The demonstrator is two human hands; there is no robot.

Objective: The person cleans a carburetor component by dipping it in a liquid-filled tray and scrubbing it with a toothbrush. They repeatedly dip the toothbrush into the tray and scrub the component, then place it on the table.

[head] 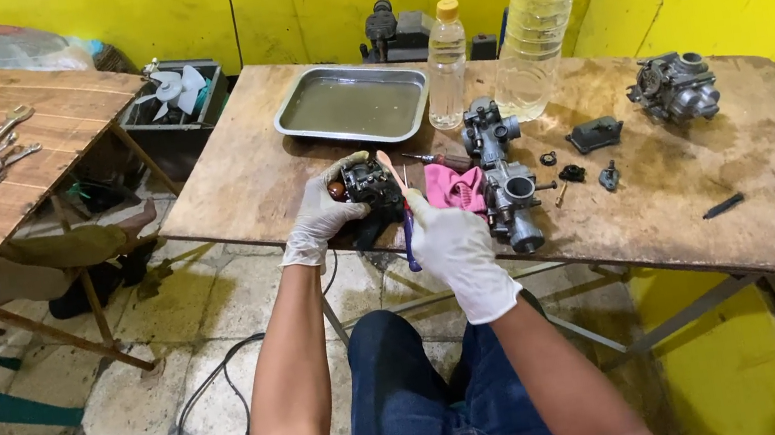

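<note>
Head view: my left hand (324, 212), in a thin white glove, wraps its grip around a dark, knobbly metal carburetor part (370, 190), held at the near edge of the worn wooden table (767, 184). My gloved right hand (456, 248) pinches a slim toothbrush (402, 207), pink toward the top and blue below, its long axis nearly upright, head against the part. A pink cloth (455, 188) lies just beside it.

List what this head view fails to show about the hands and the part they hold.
- Carburetor: its left side is hidden by the gloved left hand.
- Brush: the handle is wrapped by the right hand; bristles too small to see.
- Big bottle: top cut off by the frame edge.
</note>
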